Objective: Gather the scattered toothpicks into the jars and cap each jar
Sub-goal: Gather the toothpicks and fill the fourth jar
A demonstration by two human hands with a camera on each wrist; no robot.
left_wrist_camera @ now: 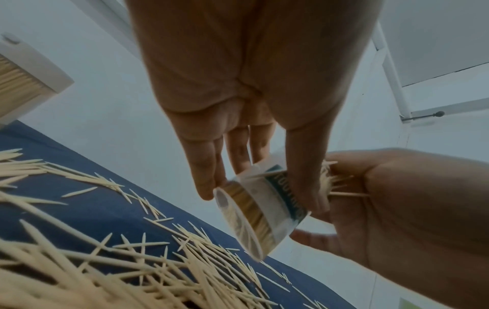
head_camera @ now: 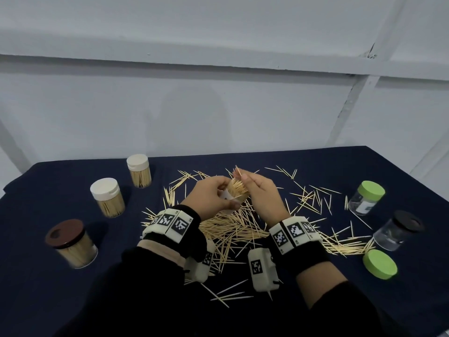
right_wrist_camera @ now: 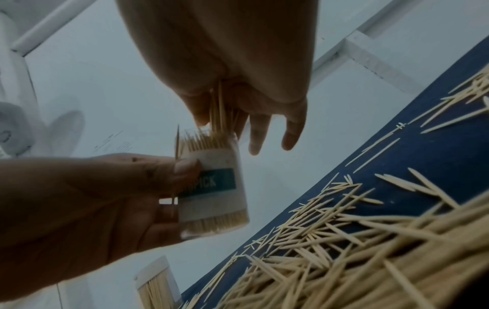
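Note:
My left hand grips an uncapped clear jar with a teal label, lifted above the table and tilted. The same jar is packed with toothpicks whose tips stick out of its mouth. My right hand pinches a small bunch of toothpicks at that mouth, and its other fingers hang straight. A big pile of loose toothpicks lies on the dark blue cloth below both hands.
Three capped full jars stand at the left: two with white caps and one with a brown cap. At the right stand a green-capped jar and a black-capped jar, both looking empty. A loose green cap lies nearby.

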